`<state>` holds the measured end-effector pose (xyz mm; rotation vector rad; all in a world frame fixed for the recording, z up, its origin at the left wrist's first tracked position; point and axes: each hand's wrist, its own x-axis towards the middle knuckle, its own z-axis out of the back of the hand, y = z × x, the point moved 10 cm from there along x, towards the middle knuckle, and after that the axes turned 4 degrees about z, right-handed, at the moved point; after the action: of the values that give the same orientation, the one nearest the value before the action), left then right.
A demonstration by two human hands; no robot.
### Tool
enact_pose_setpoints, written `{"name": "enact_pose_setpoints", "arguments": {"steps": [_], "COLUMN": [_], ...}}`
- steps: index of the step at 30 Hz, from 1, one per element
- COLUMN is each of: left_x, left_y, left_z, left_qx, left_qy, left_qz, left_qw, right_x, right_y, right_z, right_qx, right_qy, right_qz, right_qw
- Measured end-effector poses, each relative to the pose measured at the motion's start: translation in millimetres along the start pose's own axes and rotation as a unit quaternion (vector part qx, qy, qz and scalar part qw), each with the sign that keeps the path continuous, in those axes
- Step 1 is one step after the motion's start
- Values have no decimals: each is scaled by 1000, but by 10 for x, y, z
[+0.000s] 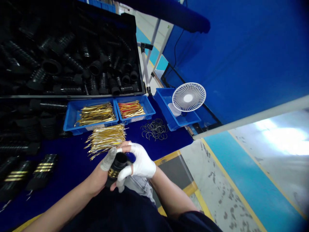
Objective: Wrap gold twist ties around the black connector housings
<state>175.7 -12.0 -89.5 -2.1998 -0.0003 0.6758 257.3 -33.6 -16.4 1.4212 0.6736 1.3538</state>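
Note:
Close to my body I hold a black ribbed rubber sleeve [118, 163] with its open round end up and gold-coloured bands round its lower part. My left hand [99, 176], its thumb in a pale grey cover, grips the sleeve's left side. On the opposite side my right hand [141, 162], in a white glove that leaves some fingertips bare, curls its fingers round it. Just beyond the hands lies a loose pile of gold and white strips [106, 138]. Dark curved rings [154, 130] lie heaped on the blue cloth to the right of that pile.
Two blue bins [70, 124] of gold strips stand behind the pile, red ones among them on the right. A large black crate [141, 77] holds many ribbed sleeves. Banded sleeves [44, 167] lie at left. A white fan [189, 97] stands at a blue tray [173, 125].

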Motion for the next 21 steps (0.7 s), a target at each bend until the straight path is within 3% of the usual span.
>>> {"name": "enact_pose_setpoints", "arguments": {"steps": [2, 5, 6, 8, 10, 11, 13, 15, 18, 21], "left_x": [15, 84, 110, 150, 181, 194, 209, 205, 181, 167], "left_y": [209, 69, -6, -103, -136, -145, -167, -206, -290, -354], "left_z": [-181, -212, -176, -110, -67, -45, 5, 57, 74, 36], "left_qx": [-56, -142, -168, -196, -198, -193, -172, -128, -38, 34], "left_qy": [65, 39, 13, -25, -41, -46, -61, -87, -116, -113], "left_qz": [101, 80, 62, 46, 46, 43, 22, -12, -68, -113], "left_qw": [991, 986, 984, 979, 978, 979, 983, 988, 990, 987], "right_x": [-45, -131, -178, -307, -374, -382, -354, -289, -221, -196], "right_y": [-41, -221, -306, -484, -638, -691, -665, -465, -72, 131], "right_z": [47, 463, 700, 1165, 1415, 1472, 1487, 1382, 1079, 738], "right_qx": [-15, -199, -298, -462, -504, -507, -499, -461, -339, -265], "right_qy": [24, -18, -56, -114, -121, -117, -130, -171, -230, -225], "right_qz": [-14, -66, -98, -179, -210, -214, -191, -127, -5, 59], "right_qw": [1000, 978, 948, 861, 829, 827, 835, 861, 912, 936]}}
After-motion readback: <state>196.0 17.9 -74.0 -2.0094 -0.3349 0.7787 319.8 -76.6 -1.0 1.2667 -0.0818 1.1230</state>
